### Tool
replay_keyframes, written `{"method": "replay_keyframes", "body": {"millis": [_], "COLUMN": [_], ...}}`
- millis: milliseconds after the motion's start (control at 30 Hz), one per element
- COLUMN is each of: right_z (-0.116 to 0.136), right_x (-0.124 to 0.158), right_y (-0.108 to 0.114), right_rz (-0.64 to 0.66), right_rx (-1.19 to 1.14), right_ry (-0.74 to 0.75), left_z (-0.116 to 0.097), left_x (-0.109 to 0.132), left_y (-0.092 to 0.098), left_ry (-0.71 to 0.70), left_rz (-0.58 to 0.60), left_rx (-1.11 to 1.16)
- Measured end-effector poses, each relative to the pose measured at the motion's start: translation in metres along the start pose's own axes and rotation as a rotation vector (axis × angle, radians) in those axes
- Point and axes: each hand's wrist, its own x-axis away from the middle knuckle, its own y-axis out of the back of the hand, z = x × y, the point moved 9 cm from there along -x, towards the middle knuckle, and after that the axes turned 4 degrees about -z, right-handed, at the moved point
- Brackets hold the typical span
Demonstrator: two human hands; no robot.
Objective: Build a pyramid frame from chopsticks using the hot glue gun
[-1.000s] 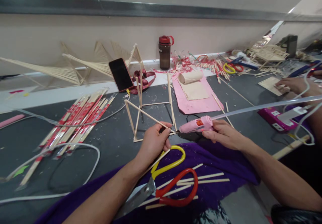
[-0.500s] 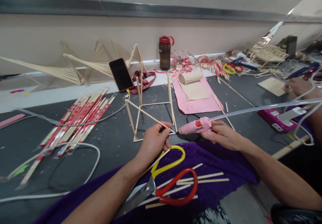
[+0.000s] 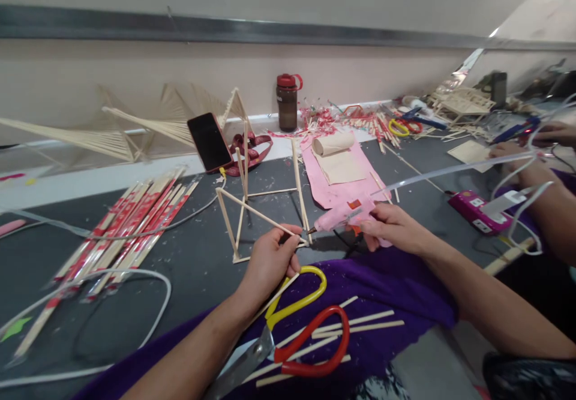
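Note:
My left hand [image 3: 270, 262] pinches the near corner of a frame of wooden sticks [image 3: 252, 208] standing on the dark table [image 3: 193, 250]. My right hand [image 3: 396, 229] grips a pink glue gun [image 3: 344, 215], its nozzle touching the same corner joint beside my left fingers. A long clear glue stick [image 3: 450, 171] juts from the back of the gun. Big scissors [image 3: 299, 322] with one yellow and one red handle lie on the purple cloth [image 3: 387, 292] on my lap, among loose sticks.
Wrapped chopsticks [image 3: 130, 226] lie at left, white cables [image 3: 112, 280] near them. A phone [image 3: 209, 142], a dark bottle [image 3: 287, 103], pink paper [image 3: 342, 172] and stick models stand behind. Another person's hands [image 3: 513, 151] work at right beside a magenta box [image 3: 477, 211].
My right hand has tilted the glue gun and brought its nozzle onto the frame's corner. The view has shifted slightly; my left hand keeps its pinch.

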Motion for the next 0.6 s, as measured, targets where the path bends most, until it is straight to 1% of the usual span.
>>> {"method": "replay_keyframes", "body": {"millis": [100,200,367,433,600], "right_z": [-0.002,-0.007,-0.021,-0.027,-0.045], "right_x": [-0.011,-0.026,-0.053,-0.062,-0.081], "right_y": [0.018,0.039,0.057,0.064,0.079], "right_rz": [-0.084,-0.170,-0.177,-0.185,-0.217], "right_rx": [-0.118,-0.240,-0.439,-0.454,-0.308], "right_ry": [-0.070,-0.091,-0.088,-0.099,-0.138], "left_z": [0.001,0.001,0.001,0.001,-0.001], "left_x": [-0.001,-0.003,-0.004,-0.004,-0.002], "left_y": [0.002,0.002,0.003,0.003,0.003], "left_ry": [-0.005,-0.012,-0.002,0.009,0.015], "left_rz": [-0.006,-0.009,-0.006,-0.009,-0.013], "left_rx": [-0.003,-0.013,-0.011,-0.012,-0.027]}}
